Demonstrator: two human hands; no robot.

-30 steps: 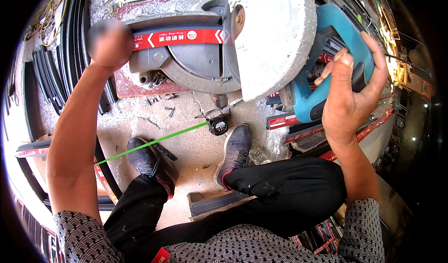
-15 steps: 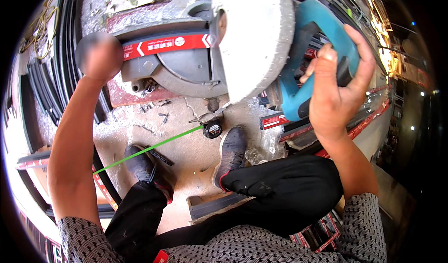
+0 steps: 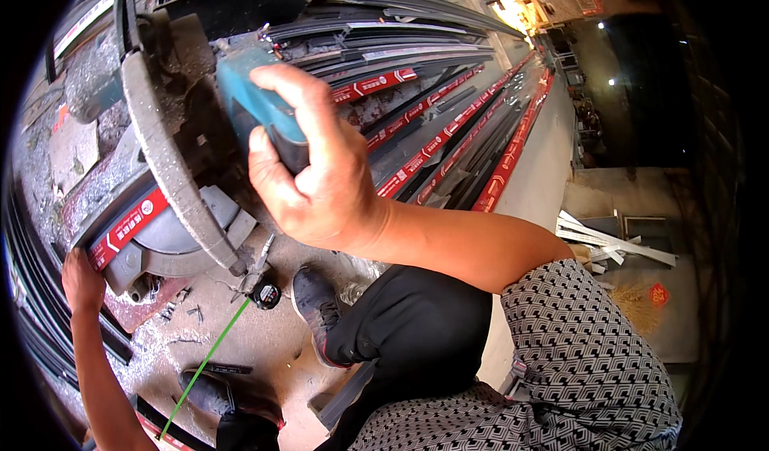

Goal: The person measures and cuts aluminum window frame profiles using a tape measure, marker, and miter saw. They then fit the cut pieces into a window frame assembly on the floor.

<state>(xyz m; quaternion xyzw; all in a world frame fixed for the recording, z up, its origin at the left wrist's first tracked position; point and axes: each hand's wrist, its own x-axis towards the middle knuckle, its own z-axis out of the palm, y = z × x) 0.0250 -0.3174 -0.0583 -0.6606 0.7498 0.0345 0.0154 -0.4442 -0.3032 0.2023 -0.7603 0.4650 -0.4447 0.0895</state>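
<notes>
A miter saw with a pale, dust-coated blade guard (image 3: 164, 159) stands on the floor before me, to the left. My right hand (image 3: 328, 171) is closed round its teal and black handle (image 3: 255, 106), thumb on the near side. A dark strip with a red printed face (image 3: 132, 228) lies across the grey saw bed, against the fence. At that strip's left end, my left hand (image 3: 82, 281) grips it; most of its fingertips are hidden. A black tape measure (image 3: 265, 295) sits on the floor in front of the saw, its green blade (image 3: 210, 360) drawn out toward me.
Long dark strips with red faces (image 3: 424, 159) lie in a spread beyond the saw to the right. More black lengths (image 3: 24, 251) run along the left. Small offcuts (image 3: 196, 315) litter the floor near my shoes (image 3: 314, 300). White strips (image 3: 621, 239) are piled far right.
My view has swung right, so saw and strip appear further left. The guard, broad before, now shows nearly edge-on. My right hand's fingers have closed more around the handle.
</notes>
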